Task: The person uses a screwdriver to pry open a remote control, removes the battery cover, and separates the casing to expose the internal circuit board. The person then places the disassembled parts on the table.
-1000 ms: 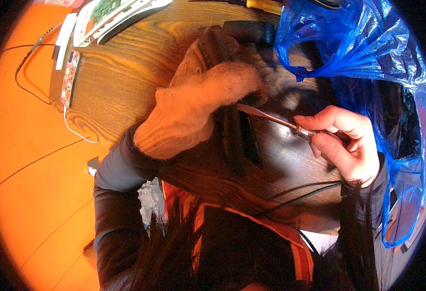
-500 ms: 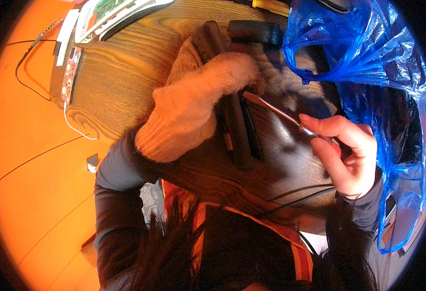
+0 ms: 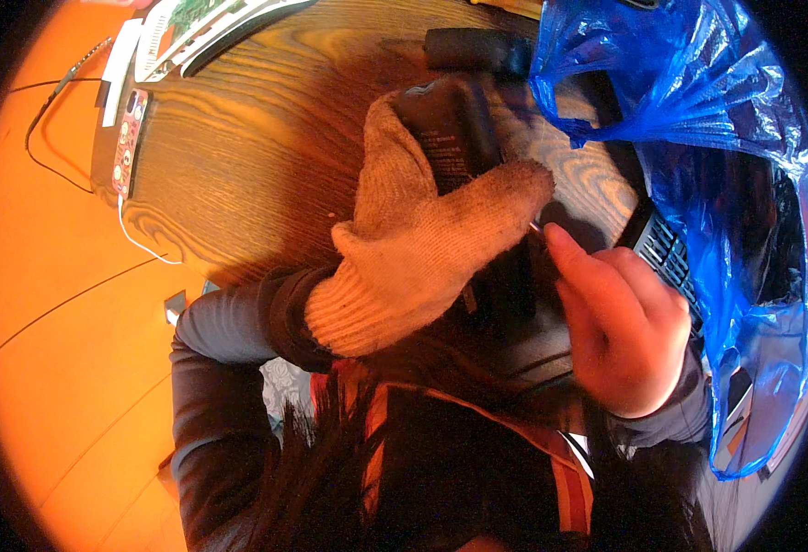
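Observation:
My left hand [image 3: 413, 239] wears a tan knitted glove and is wrapped round a long black plastic device [image 3: 454, 124]. The wide end of the device points away from me, and its lower part lies in shadow beneath the glove. Bare and curled, my right hand [image 3: 620, 327] grips a screwdriver [image 3: 536, 227]. Only a short bit of its metal shaft shows, between my right fingertips and the glove's finger end. The glove hides the screwdriver's tip, so where it touches the device cannot be seen.
A black block [image 3: 477, 51] lies beyond the device on the wooden table [image 3: 238, 156]. A blue plastic bag [image 3: 698, 101] hangs over the right side, beside a black slotted part [image 3: 669, 253]. A phone [image 3: 128, 143] with a white cable lies at the left edge.
The device has tilted and turned in my gloved hand, which has shifted right. My right hand has turned palm-down and moved the screwdriver in against the device, behind the glove.

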Demonstrator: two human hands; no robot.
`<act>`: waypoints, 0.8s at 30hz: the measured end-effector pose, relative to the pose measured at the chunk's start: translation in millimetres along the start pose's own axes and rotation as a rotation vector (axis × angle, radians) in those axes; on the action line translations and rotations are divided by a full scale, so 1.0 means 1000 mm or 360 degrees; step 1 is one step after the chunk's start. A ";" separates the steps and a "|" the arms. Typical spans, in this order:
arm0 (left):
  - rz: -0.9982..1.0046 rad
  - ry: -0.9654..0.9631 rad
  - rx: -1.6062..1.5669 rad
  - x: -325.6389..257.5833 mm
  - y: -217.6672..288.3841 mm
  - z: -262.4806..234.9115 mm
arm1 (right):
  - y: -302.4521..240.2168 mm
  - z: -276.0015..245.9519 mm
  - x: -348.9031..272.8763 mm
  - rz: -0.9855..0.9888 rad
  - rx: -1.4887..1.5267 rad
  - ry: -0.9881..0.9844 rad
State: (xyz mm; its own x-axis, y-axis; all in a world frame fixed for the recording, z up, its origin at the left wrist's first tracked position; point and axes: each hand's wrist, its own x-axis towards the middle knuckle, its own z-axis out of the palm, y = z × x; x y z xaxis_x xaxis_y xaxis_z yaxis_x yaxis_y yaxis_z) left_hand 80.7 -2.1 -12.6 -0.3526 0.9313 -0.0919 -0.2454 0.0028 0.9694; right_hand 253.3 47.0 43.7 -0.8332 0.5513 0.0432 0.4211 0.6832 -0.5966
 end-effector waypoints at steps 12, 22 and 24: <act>0.0090 0.0092 0.0470 -0.008 -0.002 0.006 | 0.033 -0.023 0.012 -0.0426 -0.0155 -0.0278; 0.0012 -0.0140 0.0342 0.010 0.019 -0.011 | 0.037 0.012 0.020 -0.0328 0.0317 0.0073; -0.0145 -0.0228 0.0060 0.012 0.027 -0.013 | 0.041 0.017 0.019 -0.0353 0.0402 0.0073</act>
State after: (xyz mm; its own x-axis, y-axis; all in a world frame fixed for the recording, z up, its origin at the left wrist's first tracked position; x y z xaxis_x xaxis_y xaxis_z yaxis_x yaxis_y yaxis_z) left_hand 57.7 4.2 9.1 -0.1976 0.9688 -0.1493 -0.2358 0.1009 0.9666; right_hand 248.8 77.4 6.5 -0.8753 0.4273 0.2265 0.1245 0.6517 -0.7482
